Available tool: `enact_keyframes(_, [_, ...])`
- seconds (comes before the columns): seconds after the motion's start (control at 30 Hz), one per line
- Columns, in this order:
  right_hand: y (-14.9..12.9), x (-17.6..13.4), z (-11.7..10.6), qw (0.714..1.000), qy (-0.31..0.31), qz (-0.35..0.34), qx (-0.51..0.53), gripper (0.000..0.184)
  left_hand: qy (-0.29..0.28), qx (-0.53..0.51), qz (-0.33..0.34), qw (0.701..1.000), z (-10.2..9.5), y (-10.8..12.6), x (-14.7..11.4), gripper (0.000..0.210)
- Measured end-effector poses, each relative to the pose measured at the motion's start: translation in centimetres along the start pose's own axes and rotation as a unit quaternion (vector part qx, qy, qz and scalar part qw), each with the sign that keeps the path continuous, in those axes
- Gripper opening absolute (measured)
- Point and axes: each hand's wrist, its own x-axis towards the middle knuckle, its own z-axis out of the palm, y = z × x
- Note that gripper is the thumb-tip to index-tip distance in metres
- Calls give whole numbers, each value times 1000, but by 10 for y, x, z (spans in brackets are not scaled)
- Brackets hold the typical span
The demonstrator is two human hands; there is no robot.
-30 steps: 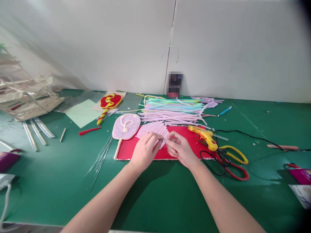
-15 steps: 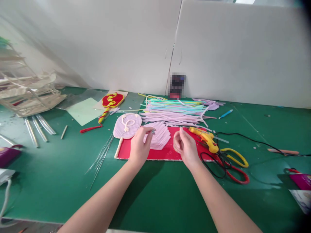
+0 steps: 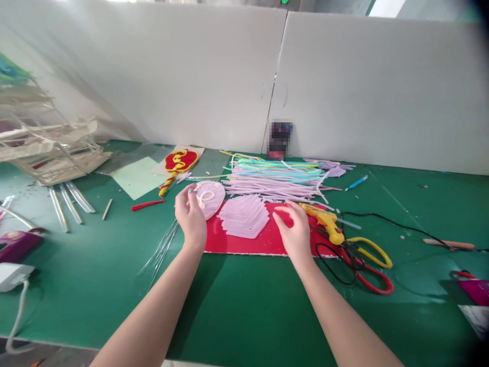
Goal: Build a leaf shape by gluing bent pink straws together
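My left hand [image 3: 191,219] is over the left side of a lilac oval panel [image 3: 214,201] built from fuzzy stems, with a pale looped cord on top. Its fingers are loosely bent with the thumb apart; whether they touch the panel I cannot tell. To the right, a lilac many-sided panel [image 3: 244,218] of side-by-side pipe cleaners lies on a red board [image 3: 267,245]. My right hand [image 3: 296,232] hovers over the board's right part, thumb and fingers spread, holding nothing. Beside it rests a yellow glue gun [image 3: 326,224].
Behind the board lies a pile of pipe cleaners [image 3: 275,176]. Scissors [image 3: 376,267] and a black cord are at right. Thin wires [image 3: 162,250], a red-and-yellow fan-shaped piece [image 3: 181,162], pale green paper [image 3: 136,176] and glue sticks [image 3: 59,209] lie left. A white partition [image 3: 191,76] stands behind.
My left hand has moved left, from the many-sided panel to the oval one. My right hand has gone from curled fingers to spread ones. The view has tilted up slightly.
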Motion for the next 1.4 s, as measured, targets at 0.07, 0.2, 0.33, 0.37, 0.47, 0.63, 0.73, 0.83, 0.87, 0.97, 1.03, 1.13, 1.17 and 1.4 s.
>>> enact_keyframes(0.07, [-1,0,0,1000,3,-1,4,20,17,34,22,999,-2,0,2,26])
enact_keyframes(0.2, [0,-1,-1,997,-32,61,20,25,32,64,21,997,-4,-4,7,17])
enact_keyframes(0.33, [-2,-1,-1,993,-60,95,28,26,36,68,24,997,-4,-7,8,15])
enact_keyframes(0.37, [-3,-1,-1,992,-63,103,30,27,38,62,24,997,-4,-7,8,14])
enact_keyframes(0.47, [-7,-1,-3,990,-69,121,28,33,35,23,-7,999,-3,-4,6,17])
enact_keyframes(0.63, [-11,-4,-6,988,-72,131,41,44,-44,8,-14,999,0,6,-3,33])
enact_keyframes(0.73, [-12,-4,-6,987,-78,135,47,42,-55,-17,-1,998,0,9,-3,32])
enact_keyframes(0.83, [-13,-4,-6,987,-80,134,46,42,25,-51,7,998,-4,9,6,29])
enact_keyframes(0.87, [-13,-4,-6,987,-79,133,44,43,63,-54,14,996,-6,9,10,23])
enact_keyframes(0.97, [-11,-4,-6,989,-85,119,31,42,127,-9,36,991,-12,5,19,26])
enact_keyframes(1.03, [-7,-4,-5,994,-72,77,9,38,96,56,57,992,-11,3,18,49])
enact_keyframes(1.13, [2,-4,-1,998,-35,-17,-50,29,-60,148,109,981,-5,0,6,32])
enact_keyframes(1.17, [5,-5,0,996,-29,-38,-69,28,-119,180,125,968,-2,-1,0,25])
enact_keyframes(1.4, [18,-11,8,988,-68,-66,-122,28,-270,382,224,855,12,-6,-29,28])
